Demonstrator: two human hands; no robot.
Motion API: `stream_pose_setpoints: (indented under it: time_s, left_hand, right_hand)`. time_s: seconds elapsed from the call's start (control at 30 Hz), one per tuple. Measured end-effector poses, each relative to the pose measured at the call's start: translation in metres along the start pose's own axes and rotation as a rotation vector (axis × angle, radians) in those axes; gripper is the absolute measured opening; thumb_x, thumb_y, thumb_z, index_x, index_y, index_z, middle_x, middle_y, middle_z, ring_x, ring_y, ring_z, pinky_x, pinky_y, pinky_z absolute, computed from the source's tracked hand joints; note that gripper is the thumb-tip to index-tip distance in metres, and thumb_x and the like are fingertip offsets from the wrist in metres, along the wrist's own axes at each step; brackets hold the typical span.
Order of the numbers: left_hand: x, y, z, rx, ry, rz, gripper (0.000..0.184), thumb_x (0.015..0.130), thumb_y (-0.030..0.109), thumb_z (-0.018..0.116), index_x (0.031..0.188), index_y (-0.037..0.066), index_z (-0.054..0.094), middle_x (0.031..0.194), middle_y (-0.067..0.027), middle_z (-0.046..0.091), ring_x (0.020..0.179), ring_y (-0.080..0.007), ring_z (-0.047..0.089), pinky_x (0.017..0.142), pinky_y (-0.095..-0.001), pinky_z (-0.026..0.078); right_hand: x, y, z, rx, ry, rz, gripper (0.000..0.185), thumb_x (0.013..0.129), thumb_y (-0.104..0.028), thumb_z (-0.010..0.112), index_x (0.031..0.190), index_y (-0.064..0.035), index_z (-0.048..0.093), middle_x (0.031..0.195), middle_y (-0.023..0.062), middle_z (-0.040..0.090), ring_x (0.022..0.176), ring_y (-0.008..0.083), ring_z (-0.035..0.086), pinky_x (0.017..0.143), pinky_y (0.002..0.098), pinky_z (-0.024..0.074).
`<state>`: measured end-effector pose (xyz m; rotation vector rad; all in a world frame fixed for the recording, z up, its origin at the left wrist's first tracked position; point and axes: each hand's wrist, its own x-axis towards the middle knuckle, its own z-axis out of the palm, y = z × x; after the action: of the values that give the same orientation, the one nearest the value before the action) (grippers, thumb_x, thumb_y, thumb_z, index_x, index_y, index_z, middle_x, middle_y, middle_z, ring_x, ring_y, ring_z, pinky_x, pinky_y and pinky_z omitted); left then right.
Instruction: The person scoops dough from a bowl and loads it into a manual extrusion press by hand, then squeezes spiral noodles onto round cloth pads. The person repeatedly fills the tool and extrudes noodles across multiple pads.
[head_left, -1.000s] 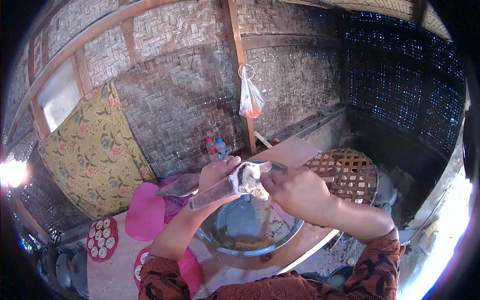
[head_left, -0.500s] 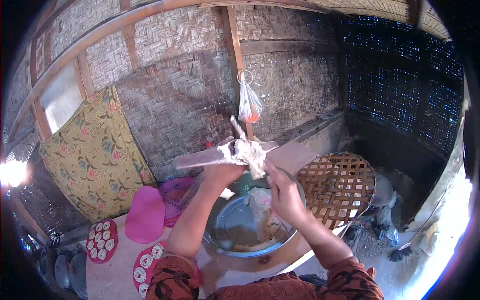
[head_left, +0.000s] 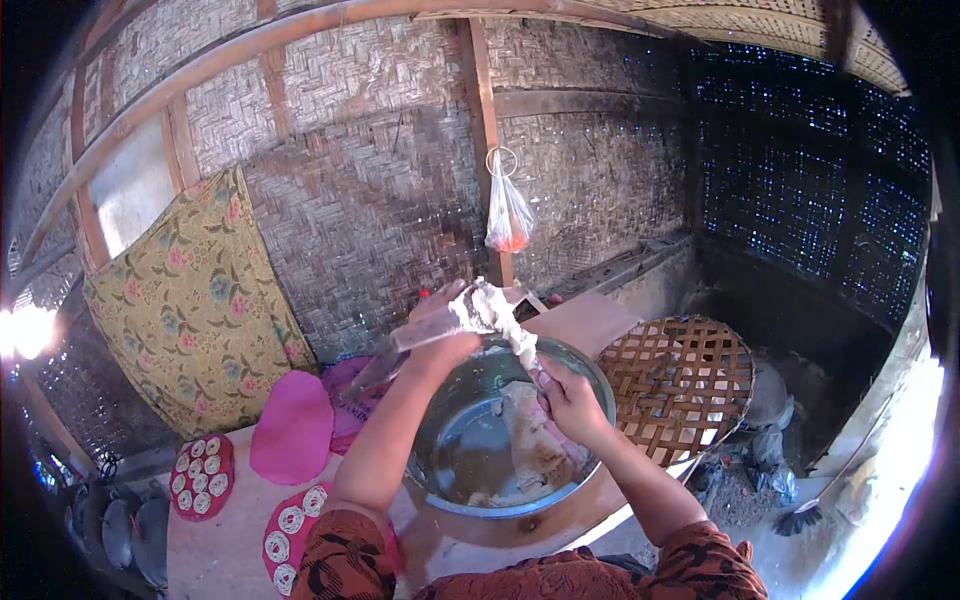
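Observation:
White dough (head_left: 490,310) sits in the opening of a long, pale wooden tool (head_left: 432,327) above a wide metal basin (head_left: 440,485). My left hand (head_left: 450,335) is wrapped round the tool from beneath. On the right, my right hand (head_left: 568,395) has its fingers closed round the lower end of a strand of dough that slopes down from the tool. Inside the basin lies a crumpled sheet (head_left: 535,440) with residue on it.
Round pink sheets (head_left: 202,477) bear several pale coils at the left. A plain pink piece (head_left: 291,425) lies near a purple bag (head_left: 350,400). A woven bamboo basket (head_left: 680,385) stands right of the basin. A plastic bag (head_left: 509,220) hangs from the post.
My right hand has come down from beside the tool's opening, and the dough now stretches toward it. The tool has turned in my left hand, and the view has shifted slightly.

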<state>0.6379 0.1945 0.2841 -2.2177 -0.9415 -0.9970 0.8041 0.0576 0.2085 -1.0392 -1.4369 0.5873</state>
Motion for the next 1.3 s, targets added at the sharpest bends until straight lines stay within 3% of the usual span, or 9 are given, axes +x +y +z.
stream_pose_setpoints:
  time_s: [0.23,0.3,0.47,0.57,0.7,0.77,0.87,1.03,1.3]
  left_hand:
    - [0.008,-0.053,-0.012,0.041,0.007,-0.107,0.034,0.081,0.042,0.06,0.106,0.019,0.064,0.103,-0.0018,0.065,0.098,-0.0199,0.06,0.094,-0.0352,0.042]
    - [0.009,-0.055,-0.055,0.223,0.199,0.012,0.036,0.079,0.043,0.062,0.105,0.019,0.064,0.099,-0.0057,0.064,0.093,-0.0242,0.06,0.083,-0.0376,0.047]
    - [-0.029,-0.101,-0.131,-1.358,0.333,-0.644,0.029,0.075,0.016,0.066,0.1,0.002,0.061,0.092,-0.0107,0.061,0.083,-0.0191,0.058,0.072,-0.0331,0.047]
    - [-0.041,-0.075,-0.171,-2.092,0.413,-0.34,0.008,0.077,0.014,0.057,0.077,0.01,0.051,0.073,0.0011,0.044,0.064,-0.011,0.044,0.06,-0.0265,0.038]
    - [-0.094,-0.052,-0.154,-2.529,0.464,-0.616,0.013,0.077,0.018,0.057,0.074,0.01,0.047,0.073,0.0018,0.043,0.066,-0.0105,0.045,0.06,-0.0269,0.038]
    - [-0.118,-0.042,-0.15,-2.38,0.546,-0.917,0.013,0.077,0.018,0.058,0.074,0.01,0.048,0.076,0.0001,0.048,0.072,-0.0138,0.049,0.065,-0.0304,0.042]
    - [-0.189,-0.066,-0.136,-1.751,0.625,-1.079,0.02,0.084,0.02,0.055,0.097,0.004,0.057,0.097,-0.0082,0.059,0.089,-0.0203,0.056,0.073,-0.0342,0.049]
    - [-0.287,-0.063,-0.153,-0.844,0.018,-0.814,0.027,0.084,0.023,0.058,0.103,0.004,0.058,0.101,-0.0103,0.06,0.091,-0.0211,0.058,0.074,-0.0337,0.05]
    - [-0.343,-0.072,-0.219,-0.907,-0.382,-0.701,0.032,0.08,0.027,0.065,0.103,0.006,0.059,0.098,-0.0124,0.063,0.09,-0.0216,0.061,0.078,-0.0348,0.05]
  right_hand:
    - [-0.019,-0.014,-0.046,-0.038,-0.255,0.055,0.032,0.093,-0.015,0.049,0.122,-0.0029,0.054,0.077,0.0044,0.06,0.064,0.01,0.055,0.059,0.0266,0.0467]
    - [-0.02,-0.009,-0.064,-0.875,-0.561,-0.042,0.036,0.088,-0.024,0.055,0.118,-0.0051,0.058,0.081,0.0104,0.064,0.071,0.0215,0.063,0.064,0.0357,0.0507]
    - [-0.025,0.01,-0.029,-1.34,-0.809,-0.065,0.041,0.084,-0.033,0.055,0.117,-0.0094,0.06,0.104,0.0179,0.06,0.098,0.0334,0.058,0.084,0.0408,0.0461]
    - [-0.018,-0.037,0.011,-0.419,-0.546,-0.089,0.05,0.09,-0.047,0.047,0.118,-0.0058,0.056,0.121,0.0191,0.051,0.112,0.0289,0.048,0.097,0.0402,0.0377]
    - [-0.049,-0.055,0.083,0.997,-1.04,0.536,0.076,0.085,-0.067,0.034,0.122,-0.0011,0.048,0.1,0.0169,0.058,0.066,0.0208,0.056,0.058,0.0354,0.0488]
    - [-0.076,-0.063,0.11,1.538,-1.021,0.965,0.085,0.08,-0.076,0.027,0.108,0.001,0.05,0.067,0.007,0.051,0.03,0.0122,0.037,0.025,0.028,0.0323]
    - [-0.088,-0.069,0.117,1.491,-0.962,1.14,0.081,0.081,-0.076,0.024,0.097,-0.0011,0.05,0.062,0.0019,0.042,0.033,0.0107,0.037,0.029,0.0264,0.0337]
    - [-0.097,-0.074,0.142,0.496,-0.201,0.246,0.07,0.088,-0.064,0.034,0.109,0.0024,0.044,0.067,0.0032,0.05,0.043,0.0159,0.046,0.042,0.0303,0.0436]
    - [-0.103,-0.121,0.206,-0.149,-0.45,-0.207,0.095,0.074,-0.052,0.067,0.135,0.0071,0.023,0.113,0.0296,0.053,0.103,0.0393,0.057,0.088,0.0445,0.0444]
